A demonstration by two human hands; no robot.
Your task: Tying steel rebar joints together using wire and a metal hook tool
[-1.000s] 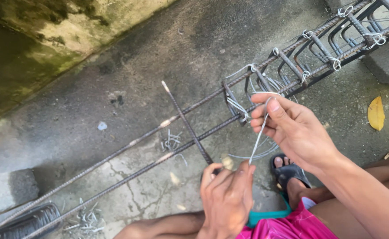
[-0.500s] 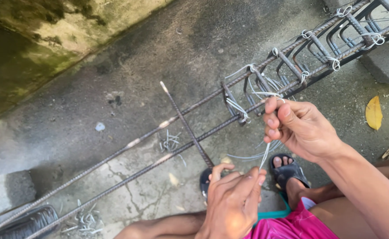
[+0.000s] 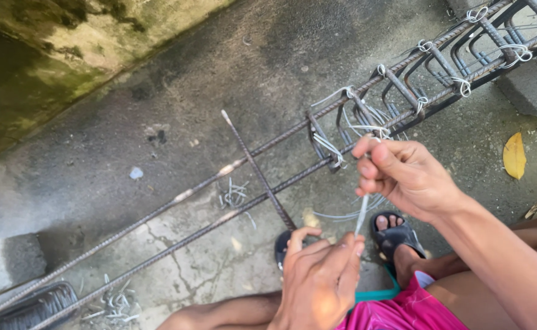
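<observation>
Hands, left (image 3: 318, 281) and right (image 3: 403, 174), pinch a thin wire (image 3: 362, 211) taut.

Rebar cage (image 3: 403, 91) lying on the concrete floor (image 3: 207, 79), wire piece (image 3: 362, 211) stretched between right hand (image 3: 403, 174) above and left hand (image 3: 320, 278) below, loose rod (image 3: 256, 168) left of both, leaf (image 3: 514, 156) at right
</observation>
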